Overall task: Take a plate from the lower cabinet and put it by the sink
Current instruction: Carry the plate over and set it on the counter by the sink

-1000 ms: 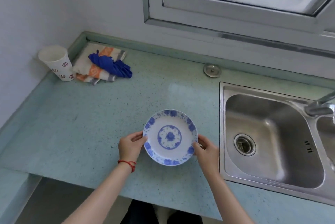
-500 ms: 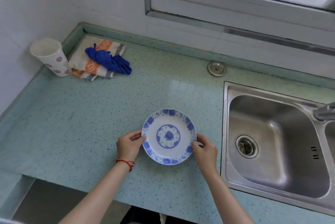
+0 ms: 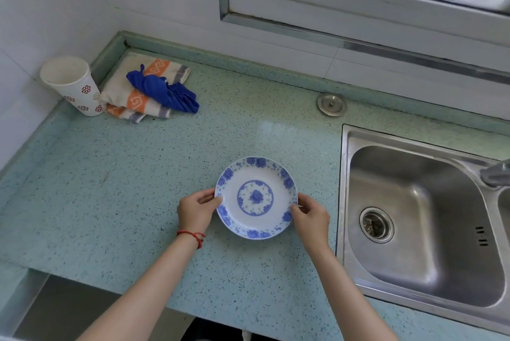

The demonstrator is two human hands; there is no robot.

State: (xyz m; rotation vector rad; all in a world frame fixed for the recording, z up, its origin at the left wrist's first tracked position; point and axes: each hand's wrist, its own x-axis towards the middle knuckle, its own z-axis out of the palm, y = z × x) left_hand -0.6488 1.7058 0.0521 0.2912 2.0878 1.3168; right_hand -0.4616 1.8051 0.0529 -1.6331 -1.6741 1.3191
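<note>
Both-sided — left hand [image 3: 196, 209], right hand [image 3: 311, 218] pinch plate [image 3: 256, 197] rim.

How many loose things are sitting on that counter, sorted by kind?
Plates: 1, the blue-and-white plate, held at its rim by the left hand and right hand
Paper cups: 1, the paper cup
Cloths: 2, the striped towel and the blue cloth on it
Sink plugs: 1, the metal sink plug
Total: 5

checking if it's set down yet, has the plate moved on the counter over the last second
No. The plate keeps the same gap to the sink rim; both hands hold its edge. Only the camera shifted.
</note>
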